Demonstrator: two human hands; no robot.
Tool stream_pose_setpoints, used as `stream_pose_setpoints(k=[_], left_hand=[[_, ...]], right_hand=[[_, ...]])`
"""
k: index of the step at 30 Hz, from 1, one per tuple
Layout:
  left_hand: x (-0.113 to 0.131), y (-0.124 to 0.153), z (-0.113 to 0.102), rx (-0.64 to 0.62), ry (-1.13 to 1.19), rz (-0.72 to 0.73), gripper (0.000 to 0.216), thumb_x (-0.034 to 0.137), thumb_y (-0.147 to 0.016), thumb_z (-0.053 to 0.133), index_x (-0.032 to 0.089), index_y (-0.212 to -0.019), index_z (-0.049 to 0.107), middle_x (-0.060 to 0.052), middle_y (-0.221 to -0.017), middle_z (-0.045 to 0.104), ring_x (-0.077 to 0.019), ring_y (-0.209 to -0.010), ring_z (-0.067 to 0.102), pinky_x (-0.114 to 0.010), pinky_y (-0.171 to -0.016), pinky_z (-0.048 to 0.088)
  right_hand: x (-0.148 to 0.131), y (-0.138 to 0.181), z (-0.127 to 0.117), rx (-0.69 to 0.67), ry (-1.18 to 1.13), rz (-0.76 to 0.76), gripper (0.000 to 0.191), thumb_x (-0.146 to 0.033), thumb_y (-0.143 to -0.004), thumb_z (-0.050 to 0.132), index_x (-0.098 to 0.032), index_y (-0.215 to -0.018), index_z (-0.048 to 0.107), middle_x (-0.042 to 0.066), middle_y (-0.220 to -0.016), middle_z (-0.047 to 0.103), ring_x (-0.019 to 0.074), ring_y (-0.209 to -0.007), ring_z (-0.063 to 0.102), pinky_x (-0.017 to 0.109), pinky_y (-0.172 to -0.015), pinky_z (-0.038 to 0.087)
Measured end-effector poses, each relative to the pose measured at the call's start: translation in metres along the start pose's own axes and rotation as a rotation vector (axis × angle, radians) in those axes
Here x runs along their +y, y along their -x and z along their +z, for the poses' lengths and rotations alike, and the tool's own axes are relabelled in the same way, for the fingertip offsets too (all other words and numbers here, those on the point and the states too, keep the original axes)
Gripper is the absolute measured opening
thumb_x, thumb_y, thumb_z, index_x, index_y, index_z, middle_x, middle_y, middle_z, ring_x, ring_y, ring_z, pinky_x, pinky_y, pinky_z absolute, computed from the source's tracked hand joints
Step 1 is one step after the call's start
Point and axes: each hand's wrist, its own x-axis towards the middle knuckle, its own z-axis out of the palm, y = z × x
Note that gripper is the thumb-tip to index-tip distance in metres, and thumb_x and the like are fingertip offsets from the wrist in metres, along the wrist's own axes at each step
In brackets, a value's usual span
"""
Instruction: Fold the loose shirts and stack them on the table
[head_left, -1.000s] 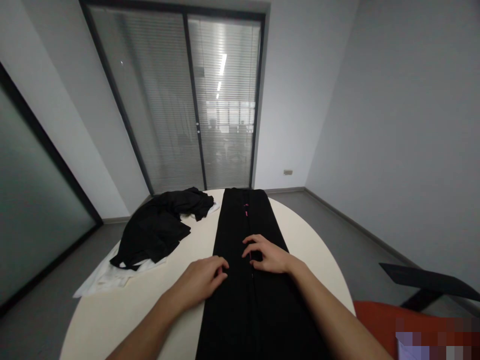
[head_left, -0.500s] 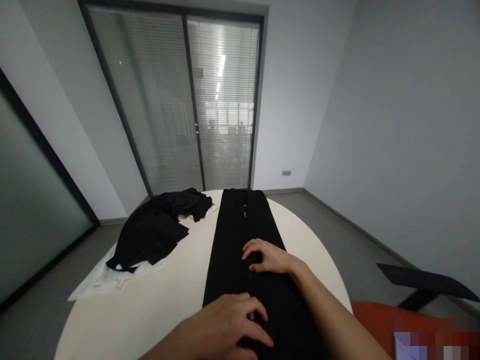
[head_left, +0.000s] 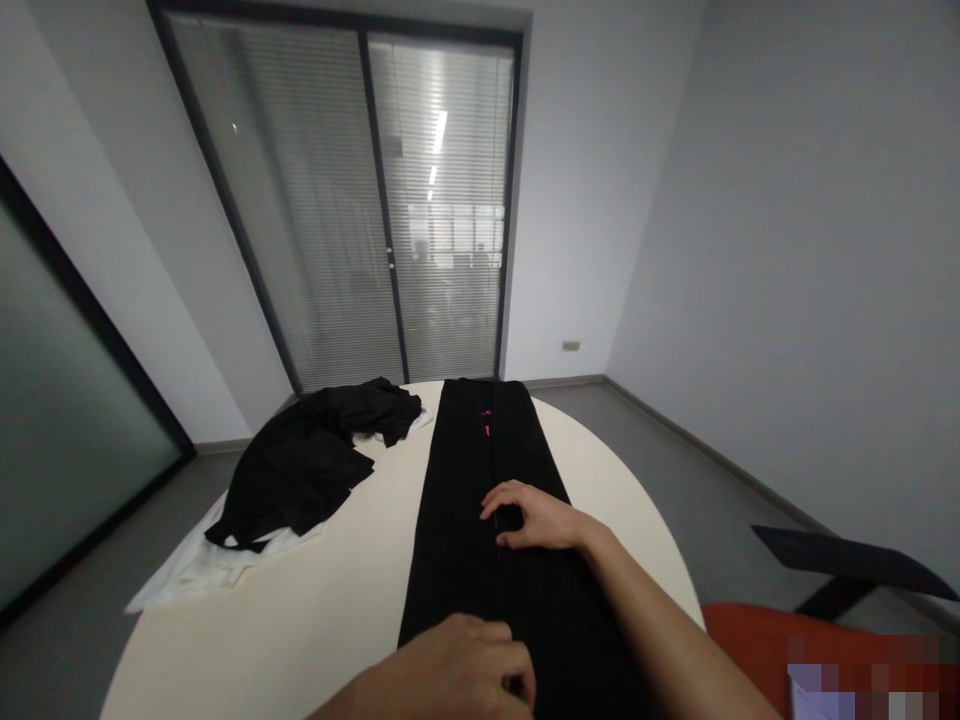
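Observation:
A long black garment, laid flat, runs from the near edge of the table to the far edge. A seam or opening goes down its middle, with small pink marks near the far end. My right hand rests on the garment at mid-length, thumb and fingers apart over the middle line. Closer to me, my left hand is over the near part of the garment, its fingers curled into a closed grip. Whatever lies between those fingers is hidden.
The garment lies on a round cream table. At its left is a heap of black clothing over white cloth. An orange chair with a black armrest stands at the right. Blinds-covered glass doors are beyond.
My left hand has gone from spread fingers to a curled, closed grip and shifted slightly lower in view. My right hand stays nearly in place on the garment.

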Motion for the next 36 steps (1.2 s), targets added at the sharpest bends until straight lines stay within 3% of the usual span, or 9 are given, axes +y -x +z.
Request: stream_pose_setpoints(k=[6, 8, 12, 15, 19, 22, 26, 30, 36], left_hand=[[0.001, -0.005, 0.021, -0.035, -0.001, -0.238, 0.019, 0.043, -0.09, 0.068, 0.024, -0.091, 0.071, -0.001, -0.078, 0.069, -0.0153, -0.062, 0.06, -0.026, -0.053, 0.038], [0.001, -0.006, 0.022, -0.04, -0.001, -0.236, 0.017, 0.041, -0.092, 0.066, 0.026, -0.091, 0.072, -0.001, -0.077, 0.069, -0.0159, -0.062, 0.061, -0.026, -0.053, 0.038], [0.003, -0.006, 0.005, 0.011, 0.176, -0.168, 0.012, 0.032, -0.092, 0.064, 0.027, -0.095, 0.075, -0.001, -0.084, 0.071, -0.0162, -0.072, 0.063, -0.024, -0.063, 0.042], [0.006, -0.009, -0.015, 0.132, 0.447, -0.36, 0.009, 0.019, -0.081, 0.065, 0.02, -0.074, 0.071, 0.002, -0.067, 0.062, -0.0115, -0.058, 0.053, -0.022, -0.057, 0.037], [-0.004, -0.011, -0.024, 0.249, 0.758, -0.619, 0.027, 0.025, -0.08, 0.057, 0.018, -0.055, 0.051, 0.006, -0.054, 0.04, -0.009, -0.051, 0.036, -0.024, -0.051, 0.026], [-0.023, -0.01, -0.019, 0.333, 0.922, -0.713, 0.038, 0.039, -0.08, 0.057, 0.019, -0.052, 0.04, 0.007, -0.052, 0.03, -0.0091, -0.053, 0.027, -0.026, -0.052, 0.021], [-0.044, -0.008, -0.01, 0.465, 1.137, -0.787, 0.043, 0.055, -0.072, 0.063, 0.019, -0.057, 0.047, 0.007, -0.054, 0.039, -0.0094, -0.053, 0.033, -0.025, -0.055, 0.024], [-0.05, -0.009, -0.006, 0.514, 1.292, -0.825, 0.047, 0.061, -0.065, 0.073, 0.016, -0.063, 0.06, 0.003, -0.058, 0.054, -0.0109, -0.053, 0.045, -0.026, -0.059, 0.032], [-0.052, -0.006, -0.007, 0.548, 1.322, -0.839, 0.052, 0.062, -0.067, 0.077, 0.012, -0.08, 0.072, -0.005, -0.076, 0.07, -0.0179, -0.069, 0.063, -0.03, -0.071, 0.046]], right_hand=[[-0.003, 0.0, 0.0, 0.007, 0.001, 0.01, 0.042, -0.025, -0.07, 0.082, -0.024, -0.111, 0.073, 0.007, -0.122, 0.067, 0.0239, -0.116, 0.058, 0.04, -0.106, 0.041], [-0.006, 0.001, -0.001, -0.005, -0.007, 0.028, 0.039, -0.025, -0.069, 0.083, -0.024, -0.107, 0.074, 0.007, -0.123, 0.066, 0.0243, -0.118, 0.058, 0.04, -0.106, 0.041], [-0.016, 0.004, -0.006, -0.044, -0.049, 0.088, 0.031, -0.033, -0.072, 0.082, -0.023, -0.101, 0.077, 0.008, -0.13, 0.063, 0.0253, -0.122, 0.057, 0.04, -0.108, 0.04], [-0.028, 0.009, -0.013, -0.034, -0.087, 0.101, 0.029, -0.045, -0.08, 0.076, -0.022, -0.097, 0.078, 0.008, -0.123, 0.067, 0.0247, -0.116, 0.06, 0.038, -0.105, 0.041], [-0.042, 0.018, -0.024, -0.15, -0.284, 0.159, 0.054, -0.065, -0.089, 0.056, -0.016, -0.099, 0.078, 0.009, -0.1, 0.073, 0.0226, -0.095, 0.067, 0.034, -0.088, 0.05], [-0.049, 0.025, -0.032, -0.269, -0.466, 0.184, 0.078, -0.079, -0.089, 0.037, -0.013, -0.108, 0.075, 0.012, -0.099, 0.074, 0.0229, -0.09, 0.068, 0.033, -0.08, 0.051], [-0.053, 0.03, -0.04, -0.3, -0.52, 0.113, 0.087, -0.087, -0.076, 0.048, -0.015, -0.117, 0.072, 0.012, -0.113, 0.072, 0.0263, -0.105, 0.065, 0.038, -0.095, 0.047], [-0.056, 0.026, -0.031, -0.295, -0.476, 0.184, 0.071, -0.063, -0.068, 0.078, -0.02, -0.123, 0.069, 0.006, -0.116, 0.071, 0.0261, -0.11, 0.063, 0.036, -0.098, 0.046], [-0.059, 0.009, -0.003, -0.156, -0.191, 0.202, 0.052, -0.049, -0.067, 0.083, -0.022, -0.11, 0.076, 0.001, -0.1, 0.074, 0.0228, -0.096, 0.065, 0.031, -0.089, 0.048]])
